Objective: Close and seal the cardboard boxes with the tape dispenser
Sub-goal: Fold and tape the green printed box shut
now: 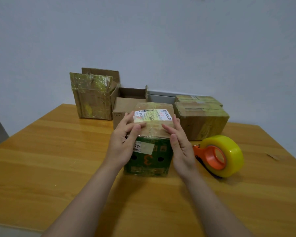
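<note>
A person's two bare forearms reach across a wooden table to a green printed cardboard box standing in the middle. Its brown top flaps are folded shut under clear tape, and a white shipping label lies on top. The left hand rests on the top's near left corner, fingers straight and slightly spread, gripping nothing. The right hand lies along the top's right edge, fingers straight and together, also holding nothing.

The tape dispenser, an orange handle with a fat roll of yellowish clear tape, sits on the table just right of the box, apart from both hands.

At the back left stands a taller worn box with flaps up. Beside it is a small plain open box. At the back right are two closed, taped boxes, one in front of the other.
</note>
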Demonstrator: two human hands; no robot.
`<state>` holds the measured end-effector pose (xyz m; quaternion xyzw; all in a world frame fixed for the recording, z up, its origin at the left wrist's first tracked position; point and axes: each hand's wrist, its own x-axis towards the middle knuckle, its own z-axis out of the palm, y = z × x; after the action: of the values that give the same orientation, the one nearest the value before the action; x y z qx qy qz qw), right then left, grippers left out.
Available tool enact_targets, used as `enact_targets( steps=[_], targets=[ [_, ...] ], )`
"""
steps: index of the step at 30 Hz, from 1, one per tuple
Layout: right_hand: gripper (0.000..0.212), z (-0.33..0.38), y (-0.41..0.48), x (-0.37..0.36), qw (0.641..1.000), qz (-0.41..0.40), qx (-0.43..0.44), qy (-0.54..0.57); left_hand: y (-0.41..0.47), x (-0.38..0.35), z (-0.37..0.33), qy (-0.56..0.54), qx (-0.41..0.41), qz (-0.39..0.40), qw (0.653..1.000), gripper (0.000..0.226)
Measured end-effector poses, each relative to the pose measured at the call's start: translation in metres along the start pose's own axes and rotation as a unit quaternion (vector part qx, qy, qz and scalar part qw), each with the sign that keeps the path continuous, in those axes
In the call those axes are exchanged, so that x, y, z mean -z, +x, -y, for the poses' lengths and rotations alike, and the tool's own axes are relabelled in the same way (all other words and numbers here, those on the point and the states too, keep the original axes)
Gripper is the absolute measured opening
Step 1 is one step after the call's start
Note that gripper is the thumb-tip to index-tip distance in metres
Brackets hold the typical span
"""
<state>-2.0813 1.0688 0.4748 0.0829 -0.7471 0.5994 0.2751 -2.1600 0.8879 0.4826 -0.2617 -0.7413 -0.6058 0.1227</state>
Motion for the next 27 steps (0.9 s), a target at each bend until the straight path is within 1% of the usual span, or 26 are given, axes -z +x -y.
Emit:
enact_targets(
  steps=[2, 4, 5, 7, 9, 14, 16, 19, 24, 27],
  targets=[
    [0.041, 0.000, -0.005, -0.014, 0.995, -0.058, -0.046, 0.072, -0.005, -0.009, -0.003, -0.053, 0.049, -0.054, 0.996, 0.039],
    [0.045, -0.002, -0.006, -0.022, 0.988, -0.087, -0.078, 0.098, -0.009, -0.017, -0.009, -0.132, 0.113, -0.101, 0.980, 0.041],
    [0.048, -0.004, -0.006, -0.023, 0.987, -0.091, -0.088, 0.101, -0.010, -0.021, -0.010, -0.146, 0.133, -0.121, 0.973, 0.042],
    [0.050, -0.005, -0.006, -0.023, 0.984, -0.090, -0.103, 0.113, -0.011, -0.025, -0.011, -0.121, 0.141, -0.147, 0.972, 0.042],
    [0.047, -0.002, -0.007, -0.020, 0.983, -0.084, -0.115, 0.118, -0.010, -0.026, -0.015, -0.093, 0.138, -0.158, 0.973, 0.042],
    [0.048, 0.013, -0.011, -0.019, 0.976, -0.097, -0.148, 0.128, -0.016, -0.026, -0.024, -0.086, 0.139, -0.143, 0.976, 0.042],
    [0.050, 0.018, -0.016, -0.019, 0.975, -0.094, -0.157, 0.130, -0.021, -0.023, -0.025, -0.095, 0.131, -0.158, 0.974, 0.045],
    [0.054, 0.030, -0.025, -0.015, 0.977, -0.082, -0.148, 0.130, -0.026, -0.018, -0.031, -0.093, 0.104, -0.213, 0.967, 0.053],
    [0.064, 0.067, -0.024, 0.002, 0.988, -0.092, -0.057, 0.110, -0.017, -0.020, -0.071, -0.142, 0.011, -0.283, 0.949, 0.047],
    [0.069, 0.097, -0.014, 0.021, 0.990, -0.110, 0.003, 0.085, -0.002, -0.030, -0.104, -0.204, -0.054, -0.279, 0.937, 0.044]
  ],
)
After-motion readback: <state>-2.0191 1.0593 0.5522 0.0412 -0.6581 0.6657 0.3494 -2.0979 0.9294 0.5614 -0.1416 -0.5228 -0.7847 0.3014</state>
